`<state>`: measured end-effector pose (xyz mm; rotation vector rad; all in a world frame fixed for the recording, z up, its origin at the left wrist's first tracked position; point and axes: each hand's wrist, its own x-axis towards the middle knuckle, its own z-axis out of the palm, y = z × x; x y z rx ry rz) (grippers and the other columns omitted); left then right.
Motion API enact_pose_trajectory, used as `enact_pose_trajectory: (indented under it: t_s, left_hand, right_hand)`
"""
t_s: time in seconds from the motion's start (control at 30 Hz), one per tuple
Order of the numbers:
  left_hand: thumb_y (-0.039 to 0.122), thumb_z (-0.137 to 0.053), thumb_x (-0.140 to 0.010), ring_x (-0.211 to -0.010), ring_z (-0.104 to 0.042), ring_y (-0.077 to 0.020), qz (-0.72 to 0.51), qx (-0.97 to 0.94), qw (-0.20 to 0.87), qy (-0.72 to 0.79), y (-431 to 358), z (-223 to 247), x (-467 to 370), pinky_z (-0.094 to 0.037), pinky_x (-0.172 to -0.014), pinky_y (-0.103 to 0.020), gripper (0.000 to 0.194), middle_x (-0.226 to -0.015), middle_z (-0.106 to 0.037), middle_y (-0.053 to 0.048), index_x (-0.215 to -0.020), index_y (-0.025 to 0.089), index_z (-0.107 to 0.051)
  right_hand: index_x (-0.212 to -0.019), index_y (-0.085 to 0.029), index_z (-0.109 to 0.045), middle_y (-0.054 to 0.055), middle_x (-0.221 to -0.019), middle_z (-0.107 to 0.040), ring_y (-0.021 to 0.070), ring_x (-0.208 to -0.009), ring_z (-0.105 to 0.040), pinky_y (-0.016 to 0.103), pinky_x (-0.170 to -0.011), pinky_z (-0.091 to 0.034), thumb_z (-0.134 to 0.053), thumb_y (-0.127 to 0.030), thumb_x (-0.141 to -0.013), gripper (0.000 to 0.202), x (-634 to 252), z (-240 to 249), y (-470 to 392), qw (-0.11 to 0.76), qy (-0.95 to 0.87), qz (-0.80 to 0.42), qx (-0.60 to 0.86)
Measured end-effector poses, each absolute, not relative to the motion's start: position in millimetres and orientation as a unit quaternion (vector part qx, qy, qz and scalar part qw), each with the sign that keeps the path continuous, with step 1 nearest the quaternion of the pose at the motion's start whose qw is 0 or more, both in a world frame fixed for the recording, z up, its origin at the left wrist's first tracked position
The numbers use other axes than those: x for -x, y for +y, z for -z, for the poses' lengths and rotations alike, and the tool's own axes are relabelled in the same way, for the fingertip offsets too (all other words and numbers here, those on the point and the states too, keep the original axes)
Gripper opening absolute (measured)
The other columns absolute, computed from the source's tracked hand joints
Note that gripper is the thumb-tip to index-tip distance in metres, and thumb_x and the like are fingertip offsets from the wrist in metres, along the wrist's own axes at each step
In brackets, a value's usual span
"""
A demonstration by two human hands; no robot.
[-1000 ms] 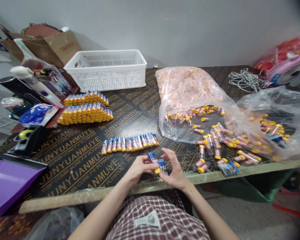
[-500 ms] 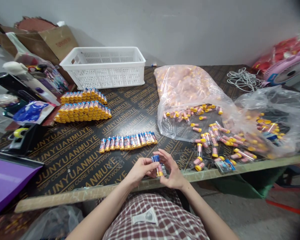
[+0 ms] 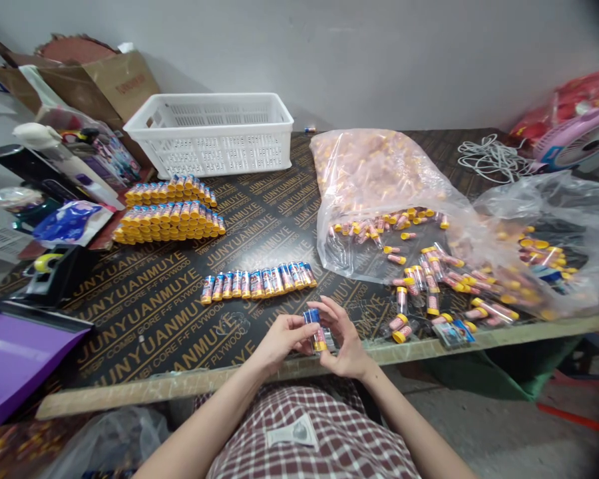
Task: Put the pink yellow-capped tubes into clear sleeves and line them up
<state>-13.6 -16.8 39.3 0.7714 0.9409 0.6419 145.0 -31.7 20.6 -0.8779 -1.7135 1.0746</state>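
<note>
Near the table's front edge, my left hand pinches a small tube with a blue and pink label and a yellow bottom end. My right hand curls around its right side, thumb low and fingers above, at a loose flap of the label. Beyond my hands lies a row of labelled tubes, side by side. To the right, loose clear tubes with pink contents and yellow caps spread out of a large plastic bag. A small stack of label sheets lies beside them.
Stacked labelled tubes stand at the left, before a white plastic basket. A tape dispenser, a purple dustpan and bottles crowd the left side. At the far right are a white cable and a pink fan.
The view has shifted slightly, so everything appears a little further right. Both hands keep nearly the same hold on the tube.
</note>
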Motion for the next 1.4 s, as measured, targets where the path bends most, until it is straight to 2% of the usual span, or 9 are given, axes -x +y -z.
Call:
enact_pose_trajectory:
  t_s: [0.2, 0.33, 0.5, 0.67, 0.8, 0.97, 1.13, 1.27, 1.4]
  left_hand:
    - [0.048, -0.070, -0.064, -0.052, -0.054, -0.0105, -0.331, -0.405, 0.706, 0.478, 0, -48, 34, -0.043, -0.054, -0.022, 0.038, -0.064, -0.066, -0.006, -0.070, 0.011, -0.069]
    - [0.050, -0.071, -0.061, -0.050, -0.051, -0.0122, -0.363, -0.473, 0.468, 0.653, 37, -52, 83, -0.038, -0.048, -0.022, 0.038, -0.061, -0.065, -0.006, -0.066, 0.012, -0.068]
    - [0.048, -0.072, -0.059, -0.043, -0.045, -0.0131, -0.229, -0.570, 0.276, 0.739, 67, -40, 123, -0.027, -0.048, -0.024, 0.040, -0.037, -0.047, -0.001, -0.043, 0.016, -0.055]
    - [0.056, -0.054, -0.075, -0.053, -0.046, -0.0157, -0.195, -0.624, 0.098, 0.750, 58, -40, 116, -0.025, -0.054, -0.025, 0.045, -0.049, -0.051, -0.003, -0.055, 0.015, -0.062]
    - [0.047, -0.053, -0.079, -0.052, -0.047, -0.0145, -0.261, -0.660, 0.213, 0.672, 32, -34, 78, -0.028, -0.055, -0.024, 0.038, -0.052, -0.056, -0.002, -0.059, 0.016, -0.063]
    - [0.037, -0.066, -0.071, -0.071, -0.057, -0.0182, -0.201, -0.732, 0.349, 0.550, 12, -6, 15, -0.035, -0.064, -0.025, 0.021, -0.078, -0.065, -0.004, -0.083, 0.020, -0.068]
    - [0.027, -0.068, -0.070, -0.071, -0.056, -0.0171, -0.152, -0.737, 0.337, 0.565, 14, 10, -5, -0.033, -0.063, -0.024, 0.009, -0.075, -0.062, -0.002, -0.073, 0.020, -0.063]
    - [0.023, -0.061, -0.075, -0.069, -0.056, -0.0162, -0.162, -0.731, 0.348, 0.564, 13, 13, -2, -0.033, -0.063, -0.025, 0.007, -0.072, -0.063, -0.002, -0.069, 0.019, -0.061]
    - [0.020, -0.056, -0.078, -0.067, -0.056, -0.0167, -0.169, -0.739, 0.334, 0.560, 8, 10, 0, -0.033, -0.063, -0.025, 0.010, -0.071, -0.064, -0.003, -0.069, 0.019, -0.061]
  right_hand:
    - [-0.142, -0.028, -0.009, 0.011, -0.147, -0.024, 0.0240, -0.123, -0.044, 0.044, -0.102, -0.038, -0.058, -0.012, -0.066, 0.091, -144, -21, -26, 0.442, -0.700, -0.429, 0.360]
    - [-0.143, -0.030, -0.009, 0.009, -0.149, -0.018, 0.0240, -0.122, -0.044, 0.047, -0.102, -0.037, -0.060, -0.019, -0.073, 0.088, -161, -21, -19, 0.460, -0.685, -0.382, 0.416]
    - [-0.138, -0.027, -0.029, 0.009, -0.141, -0.033, 0.0230, -0.119, -0.046, 0.043, -0.100, -0.040, -0.059, -0.023, -0.078, 0.067, -182, -18, -14, 0.434, -0.681, -0.298, 0.508]
    - [-0.117, -0.021, -0.057, 0.011, -0.130, -0.047, 0.0263, -0.120, -0.044, 0.046, -0.100, -0.035, -0.058, -0.033, -0.080, 0.039, -226, -10, -2, 0.348, -0.680, -0.093, 0.639]
    - [-0.107, -0.017, -0.062, 0.013, -0.097, -0.064, 0.0281, -0.095, -0.057, 0.043, -0.085, -0.041, -0.054, -0.036, -0.082, 0.033, -279, -7, 8, 0.209, -0.602, 0.036, 0.770]
    - [-0.111, -0.015, -0.056, 0.011, -0.070, -0.064, 0.0284, -0.071, -0.061, 0.036, -0.065, -0.041, -0.056, -0.040, -0.080, 0.040, -301, -6, 20, 0.074, -0.543, 0.027, 0.836]
    - [-0.124, -0.018, -0.046, 0.006, -0.077, -0.064, 0.0229, -0.073, -0.062, 0.031, -0.067, -0.043, -0.056, -0.024, -0.077, 0.048, -286, -2, 25, 0.117, -0.589, -0.006, 0.800]
    - [-0.130, -0.017, -0.039, 0.004, -0.084, -0.061, 0.0181, -0.070, -0.059, 0.030, -0.067, -0.046, -0.052, -0.024, -0.077, 0.054, -268, -8, 20, 0.279, -0.595, -0.084, 0.749]
    - [-0.118, -0.017, -0.051, 0.004, -0.085, -0.062, 0.0160, -0.065, -0.058, 0.031, -0.066, -0.048, -0.049, -0.032, -0.082, 0.039, -242, -14, 9, 0.391, -0.586, -0.208, 0.679]
